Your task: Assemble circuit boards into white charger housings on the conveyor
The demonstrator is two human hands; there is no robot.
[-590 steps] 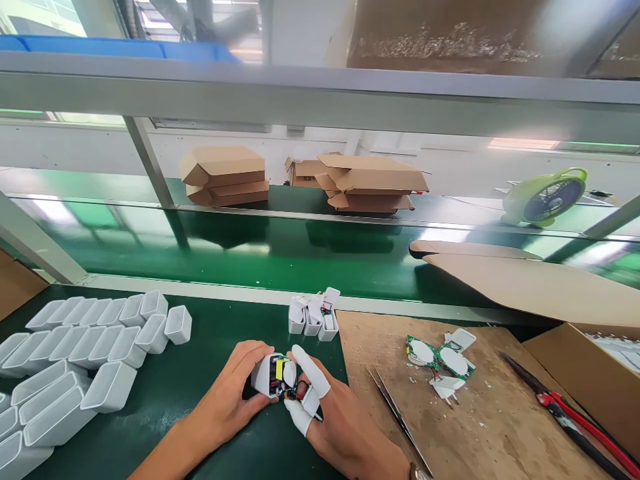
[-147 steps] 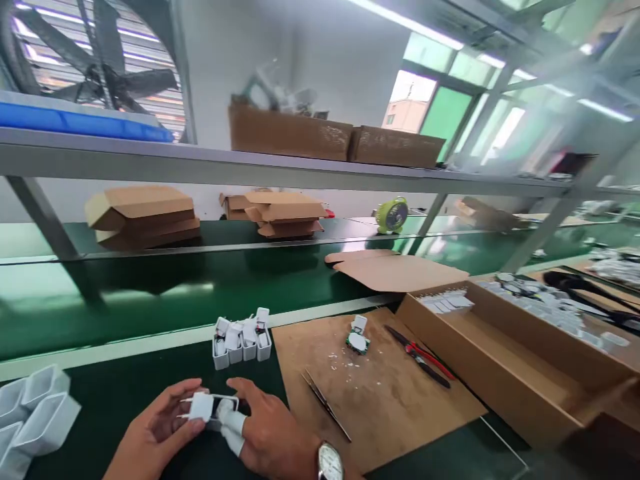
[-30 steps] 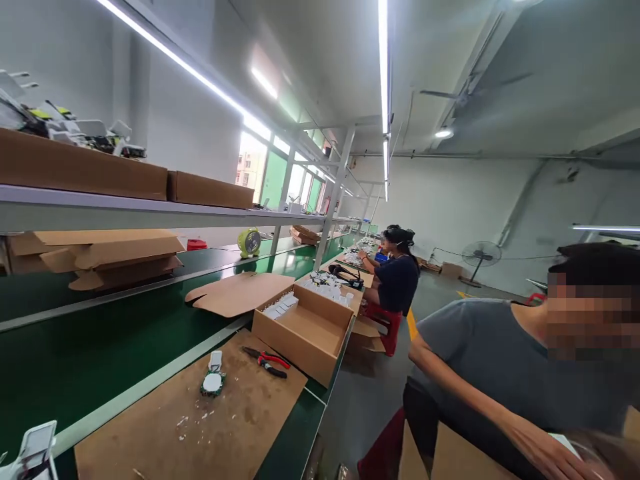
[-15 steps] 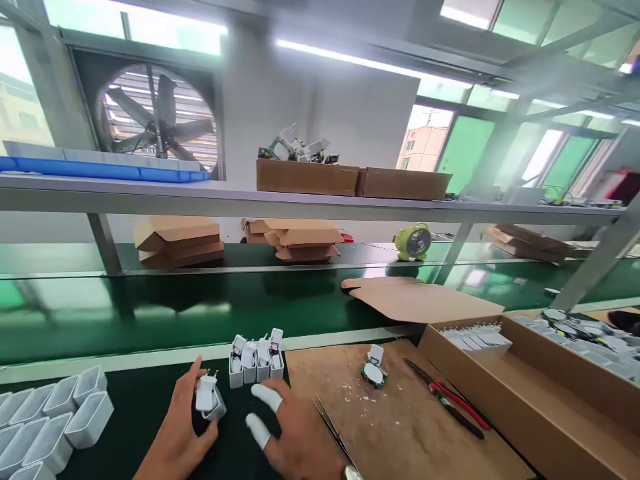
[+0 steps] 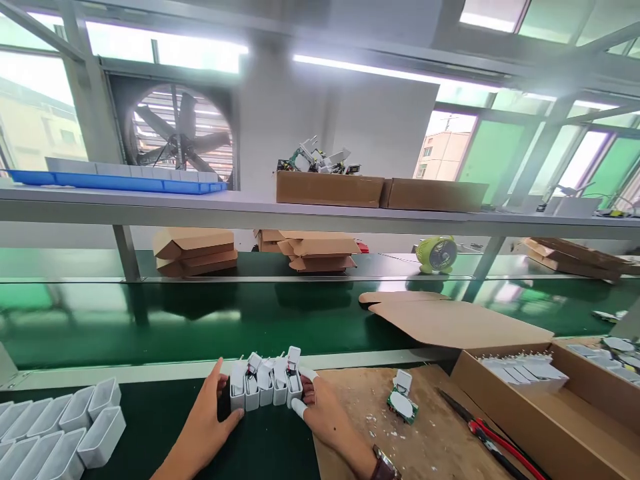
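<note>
A short row of white charger units (image 5: 265, 388) stands upright on the dark green bench, some with their lids up. My left hand (image 5: 213, 417) is closed on the unit at the row's left end, thumb in front and fingers behind. My right hand (image 5: 320, 410), with white finger cots on two fingers, presses against the unit at the right end. The row is held between both hands.
Empty white housings (image 5: 60, 427) lie at the lower left. To the right, a brown board (image 5: 360, 433) carries a small circuit board (image 5: 401, 402) and red-handled pliers (image 5: 493, 445). Beyond it is an open cardboard box (image 5: 560, 427). Flat cardboard (image 5: 450, 321) lies on the green conveyor.
My left hand has carried the charger it held forward to the left end of the row. My right hand has moved up to the row's right end.
</note>
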